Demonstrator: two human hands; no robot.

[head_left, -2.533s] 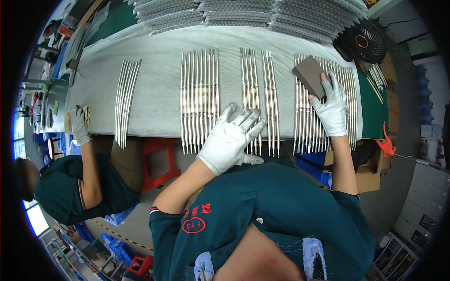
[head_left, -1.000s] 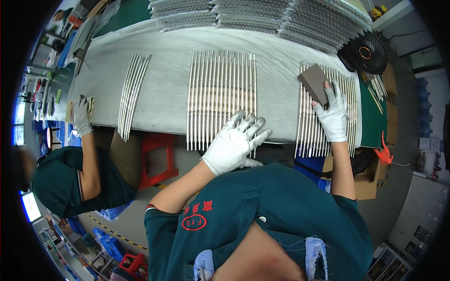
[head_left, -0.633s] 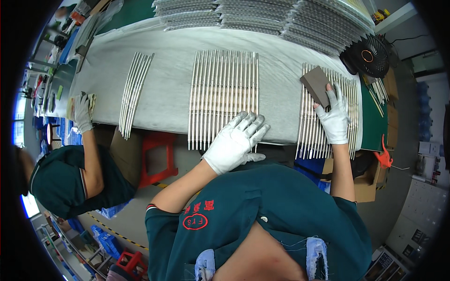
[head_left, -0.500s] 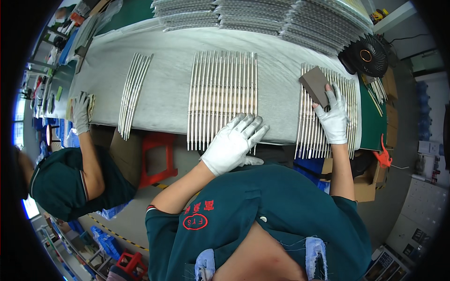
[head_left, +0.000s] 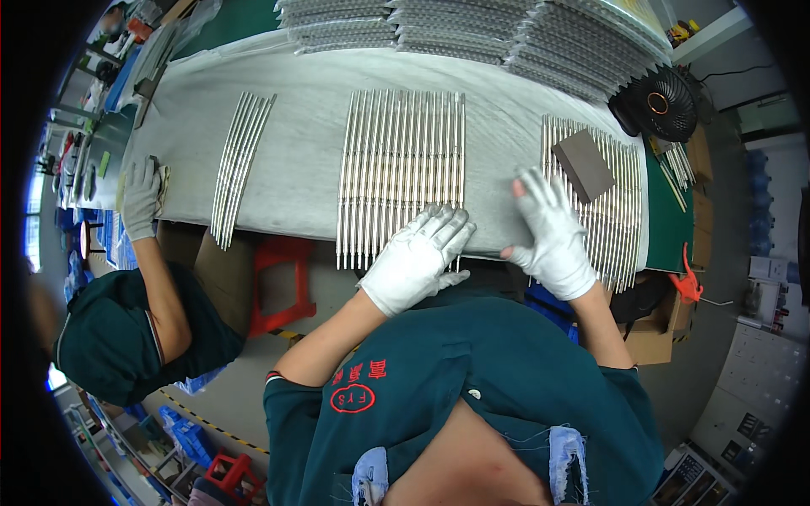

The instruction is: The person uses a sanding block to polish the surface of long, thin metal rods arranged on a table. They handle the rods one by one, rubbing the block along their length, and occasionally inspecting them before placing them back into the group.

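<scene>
A row of slim silver metal rods (head_left: 401,152) lies side by side on the pale cloth in front of me. My left hand (head_left: 420,253), in a white glove with greyed fingertips, rests with stretched fingers across the lower right ends of this row. My right hand (head_left: 553,236), gloved with the thumb and one fingertip bare, is empty, its fingers apart. It is over the left edge of a second row of rods (head_left: 620,228) on the right and hides some of them. On that row lies a grey-brown rectangular block (head_left: 583,165), apart from my hand.
Several more rods (head_left: 240,160) lie at the left. There a co-worker's gloved hand (head_left: 142,198) is on a cloth. Stacked clear plastic trays (head_left: 456,34) line the back of the table. A black fan (head_left: 658,103) and a red-handled tool (head_left: 688,282) are at the right.
My right hand has let go of the grey-brown block and moved left. The block now lies slightly farther right on the rods. My left hand has stayed almost in place.
</scene>
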